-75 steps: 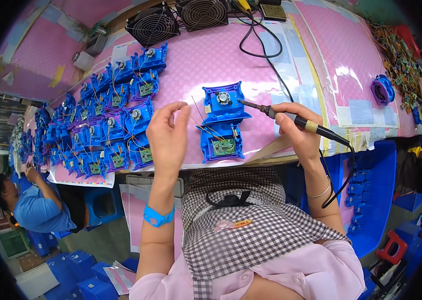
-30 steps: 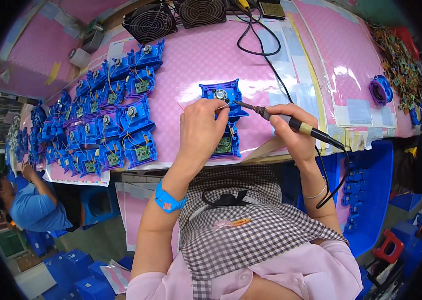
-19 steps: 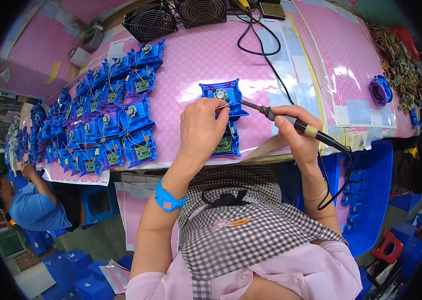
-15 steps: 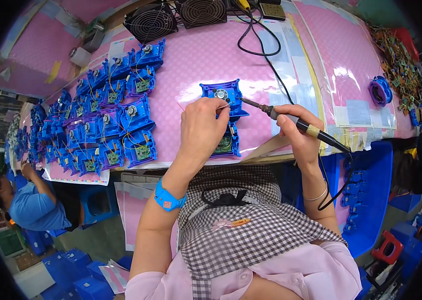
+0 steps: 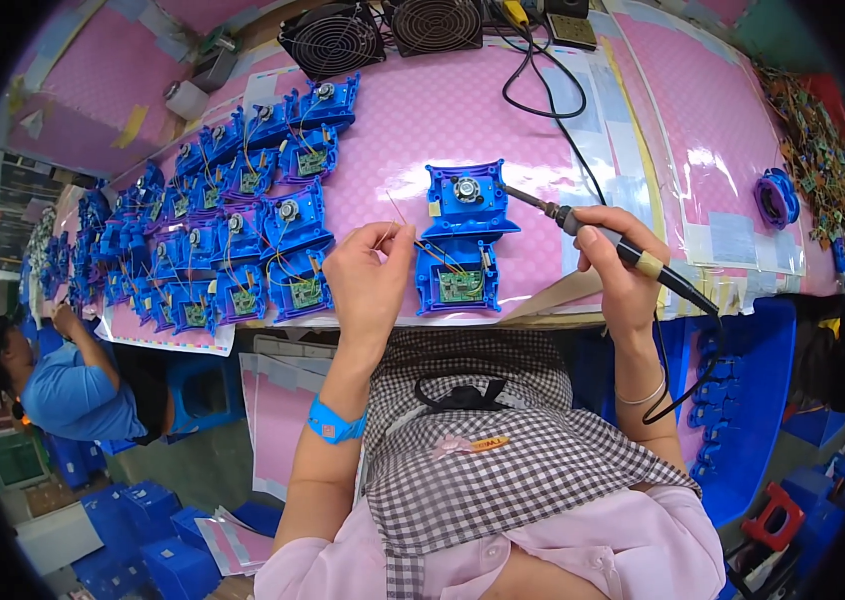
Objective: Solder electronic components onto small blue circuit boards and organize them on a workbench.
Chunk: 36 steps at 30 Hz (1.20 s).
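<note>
At twelve o'clock on the worktop [image 5: 423, 110], the blue speaker shell [image 5: 480, 209] looks light, stiff and slick, best held by its edges, clear of fragile leads [image 5: 448, 257], while our left hand [image 5: 367, 282] pinches apparently a thin wire [image 5: 398, 208] and our right hand [image 5: 623, 262] grips the soldering iron [image 5: 649, 264].

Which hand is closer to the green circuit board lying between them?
The left hand, just left of the circuit board; the right hand, gripping a soldering iron, is farther off to the board's right.

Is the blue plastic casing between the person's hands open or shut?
Open: the blue plastic casing lies in two halves, exposing a round silver speaker and green circuit board.
</note>
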Available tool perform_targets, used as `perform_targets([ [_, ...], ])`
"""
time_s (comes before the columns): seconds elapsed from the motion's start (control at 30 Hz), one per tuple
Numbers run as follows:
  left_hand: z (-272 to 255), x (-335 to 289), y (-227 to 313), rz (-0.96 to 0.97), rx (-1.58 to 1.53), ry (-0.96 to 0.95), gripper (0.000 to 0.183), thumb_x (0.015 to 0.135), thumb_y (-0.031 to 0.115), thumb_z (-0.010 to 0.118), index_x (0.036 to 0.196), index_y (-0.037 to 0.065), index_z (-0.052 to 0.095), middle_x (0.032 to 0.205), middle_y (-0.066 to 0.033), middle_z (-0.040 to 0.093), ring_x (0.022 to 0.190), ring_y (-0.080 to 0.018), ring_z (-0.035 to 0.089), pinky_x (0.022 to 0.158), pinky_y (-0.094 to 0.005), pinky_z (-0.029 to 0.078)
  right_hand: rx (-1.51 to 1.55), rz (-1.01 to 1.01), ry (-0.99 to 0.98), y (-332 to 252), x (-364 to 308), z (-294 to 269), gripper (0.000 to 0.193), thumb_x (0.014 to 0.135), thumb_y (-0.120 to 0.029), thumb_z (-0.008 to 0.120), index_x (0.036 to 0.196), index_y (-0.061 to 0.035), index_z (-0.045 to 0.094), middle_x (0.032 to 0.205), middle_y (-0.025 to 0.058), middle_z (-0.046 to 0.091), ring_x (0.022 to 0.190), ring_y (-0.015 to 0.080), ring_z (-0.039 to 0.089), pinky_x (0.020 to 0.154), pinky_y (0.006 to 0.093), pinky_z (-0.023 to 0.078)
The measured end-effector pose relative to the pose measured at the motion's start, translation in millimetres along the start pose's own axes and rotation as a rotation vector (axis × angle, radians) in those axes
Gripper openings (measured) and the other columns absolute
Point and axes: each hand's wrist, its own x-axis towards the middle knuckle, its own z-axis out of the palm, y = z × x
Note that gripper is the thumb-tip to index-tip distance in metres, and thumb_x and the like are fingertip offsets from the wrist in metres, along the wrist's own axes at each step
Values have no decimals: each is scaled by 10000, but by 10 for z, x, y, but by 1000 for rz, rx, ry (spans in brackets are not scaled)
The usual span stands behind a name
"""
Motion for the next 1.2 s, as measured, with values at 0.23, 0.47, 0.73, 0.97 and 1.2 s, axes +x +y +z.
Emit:
perform_targets([
  [0.23,87,17,228,263,36,14,106,798,94,717,787,-8,689,716,1,660,621,-44,533,543,-239,410,-30,-40,-60,46,-21,32,172,823,-40,623,967,44,663,755,74,625,601,93,561,544,215,432],
  [0.47,308,178,176,152,-104,-127,99,781,55,696,854,-9,714,783,-43,698,691,-90,608,593,-263,470,-79,-106,-107,82,27,157,166,819,-36,637,965,33,674,743,57,629,598,76,560,534,199,430],
  [0.73,315,185,182,219,118,-164,117,769,69,670,856,5,716,800,-128,697,707,-180,654,625,-290,494,-72,-92,-105,117,46,193,157,819,-26,636,960,24,680,743,45,634,593,64,553,527,192,428],
  [0.97,323,187,165,237,116,-166,118,765,66,672,856,2,714,804,-130,696,710,-192,657,649,-304,502,-73,-94,-121,127,47,199,159,819,-25,634,963,25,679,743,44,633,594,64,550,532,193,425],
  [1.2,342,196,162,250,110,-163,117,763,61,673,854,-2,711,804,-129,696,712,-193,659,661,-303,505,-44,-102,-46,70,21,98,164,820,-25,621,963,40,670,747,69,630,583,87,555,528,203,427],
])
